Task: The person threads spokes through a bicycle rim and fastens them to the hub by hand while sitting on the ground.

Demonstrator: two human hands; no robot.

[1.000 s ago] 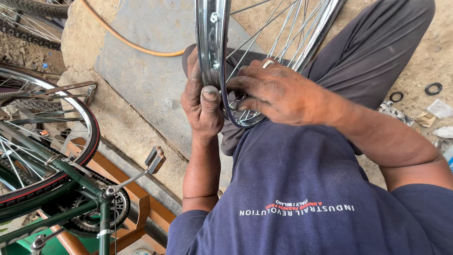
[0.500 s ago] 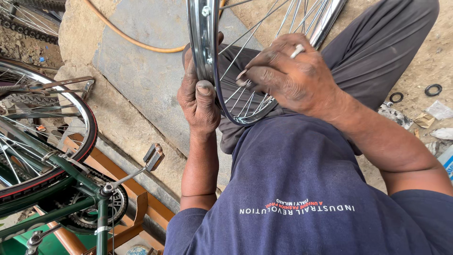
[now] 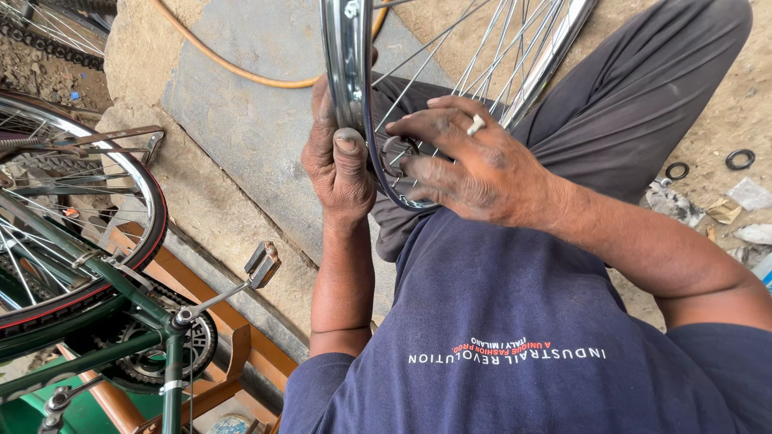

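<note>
- While the bare wheel rim (image 3: pixel 347 80) stands upright over the person's lap, the left hand (image 3: pixel 338 165) is clamped around its lower edge, thumb pressed on the chrome.
- Right hand (image 3: pixel 470 165) reaches in among the spokes (image 3: pixel 474 64), fingers partly curled at the rim's inner side; whether they pinch anything is unclear.
- A green bicycle (image 3: pixel 88 321) stands to the left, and an orange hose (image 3: pixel 233 68) lies on the concrete slab (image 3: pixel 241 128).

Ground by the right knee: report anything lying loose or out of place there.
Two black rubber rings and crumpled paper scraps lie scattered on the dirt beside the trouser leg. Nothing spilled or broken shows. Both hands, left hand and right hand, grip the wheel rim.
</note>
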